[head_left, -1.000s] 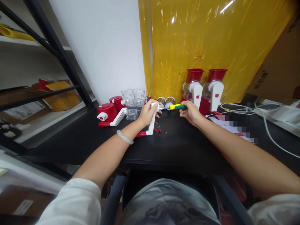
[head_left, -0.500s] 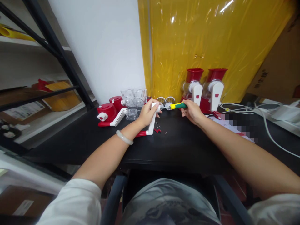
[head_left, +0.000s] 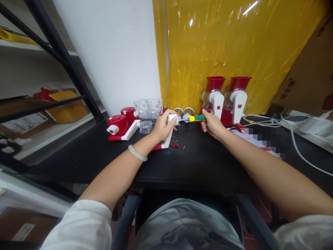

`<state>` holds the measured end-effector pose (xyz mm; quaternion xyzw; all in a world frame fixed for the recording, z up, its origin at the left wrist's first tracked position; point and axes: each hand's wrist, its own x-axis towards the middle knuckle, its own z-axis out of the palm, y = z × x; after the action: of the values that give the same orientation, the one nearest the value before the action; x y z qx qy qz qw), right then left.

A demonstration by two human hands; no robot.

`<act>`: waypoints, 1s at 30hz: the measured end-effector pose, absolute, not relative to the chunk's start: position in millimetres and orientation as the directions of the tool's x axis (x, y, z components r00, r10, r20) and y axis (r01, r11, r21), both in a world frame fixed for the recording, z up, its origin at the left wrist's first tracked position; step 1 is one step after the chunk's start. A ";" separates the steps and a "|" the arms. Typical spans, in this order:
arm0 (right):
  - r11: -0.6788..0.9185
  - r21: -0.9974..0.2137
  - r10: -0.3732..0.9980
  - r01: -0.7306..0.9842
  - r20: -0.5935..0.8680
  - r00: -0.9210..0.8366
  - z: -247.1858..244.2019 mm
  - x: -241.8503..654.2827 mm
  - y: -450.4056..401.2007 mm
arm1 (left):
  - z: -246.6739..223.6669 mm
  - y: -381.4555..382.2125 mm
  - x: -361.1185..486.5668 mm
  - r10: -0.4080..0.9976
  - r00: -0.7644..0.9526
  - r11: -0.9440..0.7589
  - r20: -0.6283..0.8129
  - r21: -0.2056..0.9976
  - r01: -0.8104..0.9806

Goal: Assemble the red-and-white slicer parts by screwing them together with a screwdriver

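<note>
My left hand [head_left: 164, 125] is closed around the upper end of a white crank handle [head_left: 168, 137], whose red grip points left near the table top. In my right hand [head_left: 211, 121] is a screwdriver [head_left: 197, 118] with a green and yellow handle, held level. Its shaft points left at the white end of the crank; whether the tip sits in a screw cannot be made out. Below the crank, a small red part [head_left: 174, 145] and several loose screws [head_left: 184, 147] lie on the black table [head_left: 166, 166].
Red bases [head_left: 118, 125] with another white crank [head_left: 133, 130] and clear plastic parts [head_left: 147, 114] stand at left. Behind my hands are metal grater drums [head_left: 187, 111]. Two assembled rotary graters [head_left: 215, 95] stand back right, near white cables [head_left: 270, 121] and a paper sheet [head_left: 256, 143].
My right hand has shifted slightly left along with the screwdriver, its fingers turned a little on the handle. The left hand still holds the crank in nearly the same place.
</note>
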<state>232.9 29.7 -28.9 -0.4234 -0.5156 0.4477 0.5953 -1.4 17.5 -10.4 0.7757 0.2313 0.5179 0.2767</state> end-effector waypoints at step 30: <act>0.267 -0.934 0.963 -0.238 0.248 0.110 -26.1 230.9 28.0 | -12.8 17.3 0.2 0.645 0.388 -0.727 0.658 0.685 0.048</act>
<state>230.9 28.0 -26.1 -0.3821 -0.4740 0.4695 0.6395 0.2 17.3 -12.8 0.7792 0.2225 0.5066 0.2947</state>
